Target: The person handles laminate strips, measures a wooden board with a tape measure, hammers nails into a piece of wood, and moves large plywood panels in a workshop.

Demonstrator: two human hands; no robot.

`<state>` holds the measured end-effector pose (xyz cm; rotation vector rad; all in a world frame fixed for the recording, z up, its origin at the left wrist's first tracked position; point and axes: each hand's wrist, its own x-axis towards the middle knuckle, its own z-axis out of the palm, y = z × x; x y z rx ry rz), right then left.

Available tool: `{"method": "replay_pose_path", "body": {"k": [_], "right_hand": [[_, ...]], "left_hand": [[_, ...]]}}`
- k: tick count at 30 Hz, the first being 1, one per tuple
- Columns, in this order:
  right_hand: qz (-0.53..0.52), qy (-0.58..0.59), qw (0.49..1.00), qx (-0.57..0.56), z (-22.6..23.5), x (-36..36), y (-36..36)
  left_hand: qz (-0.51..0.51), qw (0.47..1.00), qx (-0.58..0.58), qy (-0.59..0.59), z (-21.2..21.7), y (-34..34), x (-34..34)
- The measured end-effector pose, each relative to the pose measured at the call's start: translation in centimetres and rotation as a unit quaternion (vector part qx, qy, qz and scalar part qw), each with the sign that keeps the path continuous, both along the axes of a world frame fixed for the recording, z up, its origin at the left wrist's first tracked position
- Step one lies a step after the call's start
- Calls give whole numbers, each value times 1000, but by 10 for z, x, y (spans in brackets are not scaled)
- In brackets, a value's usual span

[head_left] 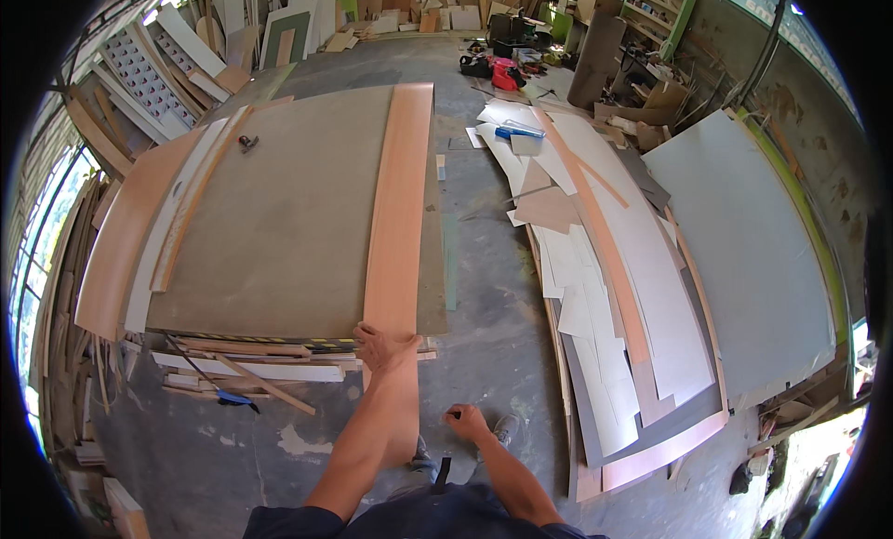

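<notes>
A long orange-brown wood-grain strip point(400, 195) lies lengthwise along the right side of a broad brown board-topped stack point(270, 204), its near end hanging past the front edge toward me. My left hand point(383, 348) reaches across the strip just beyond that edge, fingers at its left side and thumb at its right, gripping it. My right hand point(470, 423) is closed in front of my body, apart from the strip. A small dark thing shows at its fingers, too small to name.
Wood-grain and white strips point(177, 204) and a small dark tool point(247, 144) lie on the stack's left. Offcuts point(251, 364) jut out below its front. On the right, a low pile of white sheets point(581, 288) stands beside a leaning grey panel point(744, 251). Grey floor point(484, 353) runs between.
</notes>
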<state>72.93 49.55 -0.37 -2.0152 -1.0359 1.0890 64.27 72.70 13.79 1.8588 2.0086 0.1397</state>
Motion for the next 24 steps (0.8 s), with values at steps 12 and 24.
{"method": "replay_pose_path", "body": {"k": [12,24], "right_hand": [[-135,-107,965,-200,-55,225,-260],[-318,-43,896,-308,-61,348,-323]], "left_hand": [[54,997,51,-25,-18,-27,-4],[123,988,62,-75,-47,-12,-22]]}}
